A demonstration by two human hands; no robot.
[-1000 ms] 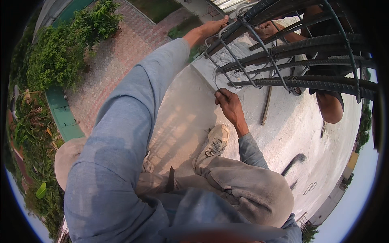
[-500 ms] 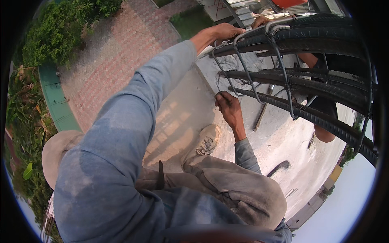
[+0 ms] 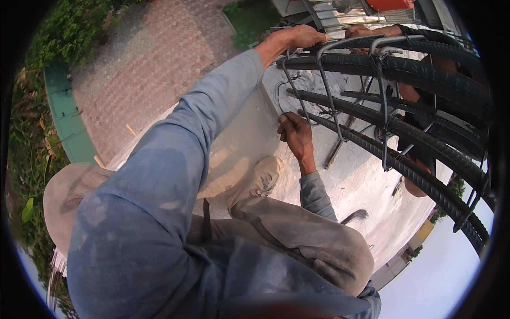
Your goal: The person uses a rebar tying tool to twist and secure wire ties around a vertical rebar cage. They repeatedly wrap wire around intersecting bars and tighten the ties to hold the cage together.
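Note:
A cage of dark ribbed steel bars [image 3: 414, 130] tied with bent steel stirrups [image 3: 325, 80] reaches in from the right. At the top of its near end, my left hand [image 3: 303, 37] is closed against the upper bars. What its fingers grip is hidden. Lower down, my right hand [image 3: 297, 137] is closed in a pinch on a thin dark wire [image 3: 278, 98], just left of the lowest bar's end. That wire curves up toward the end stirrup. Another person's hand [image 3: 359, 32] is on the upper bars, right of my left hand.
A pale concrete surface [image 3: 234, 159] lies below, with a bundle of dark wires [image 3: 355, 215] and a thin rod [image 3: 334, 153] on it. Beyond its edge, reddish paving [image 3: 154, 69] lies far down. The other person's leg [image 3: 417, 183] shows behind the cage.
The view has shifted slightly, and the cage now sits lower at the right. The other person's hand shows more beside my left hand. Both my hands keep their places at the cage's end.

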